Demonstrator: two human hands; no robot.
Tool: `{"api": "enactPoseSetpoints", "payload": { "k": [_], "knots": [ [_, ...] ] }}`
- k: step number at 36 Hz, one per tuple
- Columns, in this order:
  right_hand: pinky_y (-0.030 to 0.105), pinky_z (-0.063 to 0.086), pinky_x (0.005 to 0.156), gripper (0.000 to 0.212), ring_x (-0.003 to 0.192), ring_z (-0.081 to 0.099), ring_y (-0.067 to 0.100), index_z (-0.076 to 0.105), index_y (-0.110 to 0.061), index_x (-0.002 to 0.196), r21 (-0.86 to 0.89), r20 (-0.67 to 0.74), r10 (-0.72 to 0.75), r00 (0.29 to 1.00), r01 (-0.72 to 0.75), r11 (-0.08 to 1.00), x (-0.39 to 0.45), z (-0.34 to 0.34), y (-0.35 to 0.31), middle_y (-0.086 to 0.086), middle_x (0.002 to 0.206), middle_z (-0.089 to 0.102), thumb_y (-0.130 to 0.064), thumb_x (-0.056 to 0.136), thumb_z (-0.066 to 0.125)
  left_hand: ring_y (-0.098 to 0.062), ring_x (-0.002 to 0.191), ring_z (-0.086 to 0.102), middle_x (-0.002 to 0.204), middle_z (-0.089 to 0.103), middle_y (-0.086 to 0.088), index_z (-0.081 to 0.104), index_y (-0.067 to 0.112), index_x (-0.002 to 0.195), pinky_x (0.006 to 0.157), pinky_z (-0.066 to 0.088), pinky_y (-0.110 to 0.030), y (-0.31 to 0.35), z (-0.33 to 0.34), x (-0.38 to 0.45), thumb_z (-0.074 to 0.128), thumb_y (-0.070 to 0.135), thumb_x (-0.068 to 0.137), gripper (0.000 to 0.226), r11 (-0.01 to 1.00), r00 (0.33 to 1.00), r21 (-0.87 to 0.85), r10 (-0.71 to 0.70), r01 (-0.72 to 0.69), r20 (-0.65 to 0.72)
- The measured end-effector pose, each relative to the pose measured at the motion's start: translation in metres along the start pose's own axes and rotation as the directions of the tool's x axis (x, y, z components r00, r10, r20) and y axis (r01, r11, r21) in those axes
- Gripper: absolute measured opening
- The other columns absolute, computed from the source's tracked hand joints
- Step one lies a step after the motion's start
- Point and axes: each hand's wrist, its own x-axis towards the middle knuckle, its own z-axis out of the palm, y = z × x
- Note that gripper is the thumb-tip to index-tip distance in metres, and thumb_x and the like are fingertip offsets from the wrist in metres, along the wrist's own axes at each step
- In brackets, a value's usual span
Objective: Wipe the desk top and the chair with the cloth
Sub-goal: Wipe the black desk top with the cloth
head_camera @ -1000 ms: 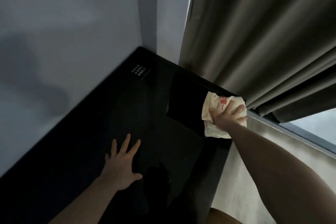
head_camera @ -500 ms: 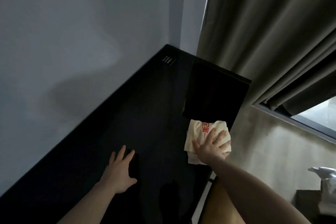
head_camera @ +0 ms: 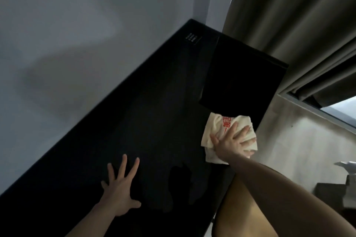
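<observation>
A glossy black desk top (head_camera: 146, 113) runs from the wall corner toward me. A cream cloth (head_camera: 213, 127) with red print lies flat near the desk's right edge. My right hand (head_camera: 233, 142) presses down on the cloth with fingers spread. My left hand (head_camera: 120, 188) rests flat on the bare desk surface nearer to me, fingers apart, holding nothing. A tan rounded shape, perhaps the chair (head_camera: 242, 215), shows below the desk's right edge under my right forearm.
A flat black panel (head_camera: 238, 79) lies on the desk's far right part. A small white-printed label (head_camera: 191, 38) sits at the far corner. Grey wall runs along the left; dark curtains (head_camera: 300, 25) and a window stand at right. A pale object (head_camera: 346, 165) is at far right.
My right hand has drawn the cloth from the far right edge by the curtain toward me along the desk's right side. My left hand stays planted on the desk.
</observation>
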Motion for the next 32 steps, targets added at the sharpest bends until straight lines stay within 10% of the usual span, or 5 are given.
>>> {"api": "enactPoseSetpoints", "payload": {
  "k": [16, 32],
  "knots": [
    [0.077, -0.006, 0.114, 0.104, 0.149, -0.021, 0.052, -0.024, -0.025, 0.158, -0.116, 0.066, -0.087, 0.994, 0.095, 0.989, -0.067, 0.023, 0.002, 0.016, 0.163, -0.033, -0.088, 0.086, 0.015, -0.031, 0.154, -0.019, 0.165, -0.03, 0.006, -0.008, 0.038, 0.16, 0.124, 0.014, -0.059, -0.035, 0.032, -0.03, 0.071, 0.05, 0.089, 0.108, 0.994, 0.984, 0.009, 0.112, -0.111, -0.137],
    [0.075, -0.01, 0.114, 0.103, 0.146, -0.031, 0.052, -0.034, -0.025, 0.153, -0.004, 0.193, -0.159, 0.968, 0.163, 0.987, -0.349, 0.173, 0.03, 0.014, 0.152, -0.051, -0.086, 0.088, 0.017, -0.027, 0.157, 0.002, 0.169, -0.011, 0.008, 0.008, 0.032, 0.163, 0.125, 0.022, -0.044, -0.184, 0.117, -0.152, 0.071, 0.036, 0.093, 0.094, 0.98, 0.99, 0.151, 0.135, -0.128, -0.035]
  ]
}}
